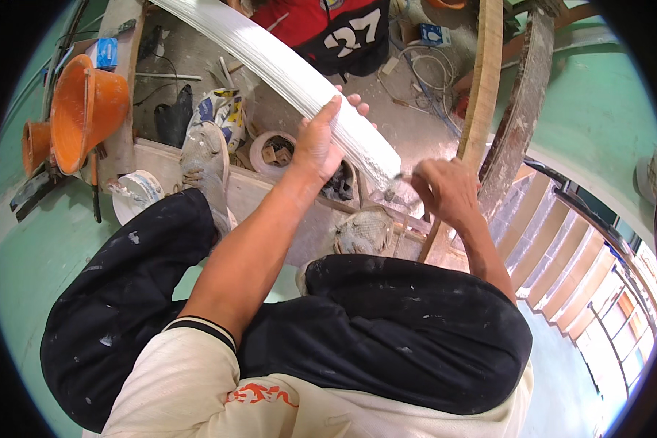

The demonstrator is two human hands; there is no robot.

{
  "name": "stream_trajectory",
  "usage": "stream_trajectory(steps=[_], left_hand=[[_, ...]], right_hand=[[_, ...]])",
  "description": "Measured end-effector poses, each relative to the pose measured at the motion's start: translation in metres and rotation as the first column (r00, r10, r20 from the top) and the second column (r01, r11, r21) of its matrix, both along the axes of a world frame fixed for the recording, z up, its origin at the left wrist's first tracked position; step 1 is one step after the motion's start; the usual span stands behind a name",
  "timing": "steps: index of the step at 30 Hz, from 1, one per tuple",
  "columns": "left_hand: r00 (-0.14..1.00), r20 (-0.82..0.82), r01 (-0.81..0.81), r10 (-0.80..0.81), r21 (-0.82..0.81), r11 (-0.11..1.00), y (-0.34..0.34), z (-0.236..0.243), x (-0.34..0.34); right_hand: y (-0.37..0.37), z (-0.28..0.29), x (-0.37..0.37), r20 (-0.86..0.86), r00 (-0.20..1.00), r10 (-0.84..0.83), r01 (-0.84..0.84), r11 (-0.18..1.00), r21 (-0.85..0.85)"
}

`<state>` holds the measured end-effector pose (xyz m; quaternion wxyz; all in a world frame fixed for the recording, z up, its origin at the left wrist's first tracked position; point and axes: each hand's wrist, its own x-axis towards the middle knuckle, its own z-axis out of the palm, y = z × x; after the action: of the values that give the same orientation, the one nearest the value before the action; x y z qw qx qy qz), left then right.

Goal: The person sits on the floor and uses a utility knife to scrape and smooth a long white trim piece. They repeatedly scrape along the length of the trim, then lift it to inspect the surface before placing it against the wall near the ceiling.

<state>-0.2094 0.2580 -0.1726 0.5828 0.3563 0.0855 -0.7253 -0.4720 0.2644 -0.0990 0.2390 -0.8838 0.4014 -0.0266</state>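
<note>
A long white ribbed strip of moulding slants from the top left toward the middle. My left hand is closed around it from beneath, with the thumb on top and fingertips showing past the far edge. At the strip's rough near end, my right hand is closed with its fingers curled. A small dark tool tip sticks out of it and appears to touch that end. The tool's handle is hidden in the hand, so its kind cannot be made out.
Orange rubber buckets are at the left, above a plaster-crusted white tub. A wooden plank and a stained beam rise at the right. Stairs descend lower right. A red and black cloth item and cables lie beyond.
</note>
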Motion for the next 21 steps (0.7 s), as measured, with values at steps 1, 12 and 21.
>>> stream_trajectory(steps=[1, 12, 21], left_hand=[[1.0, -0.01, -0.003, 0.003, 0.001, 1.0, 0.002, 0.001, -0.003], [1.0, -0.011, 0.025, -0.025, -0.011, 1.0, 0.005, 0.007, -0.012], [1.0, -0.019, -0.008, 0.007, -0.026, 1.0, -0.003, 0.009, -0.004]], right_hand=[[-0.002, 0.0, 0.006, 0.005, 0.999, -0.04, 0.04, 0.999, -0.034], [-0.02, 0.003, 0.023, -0.028, 0.999, 0.036, -0.039, 0.994, -0.105], [-0.016, -0.003, 0.037, 0.022, 0.999, -0.039, 0.042, 0.985, -0.167]])
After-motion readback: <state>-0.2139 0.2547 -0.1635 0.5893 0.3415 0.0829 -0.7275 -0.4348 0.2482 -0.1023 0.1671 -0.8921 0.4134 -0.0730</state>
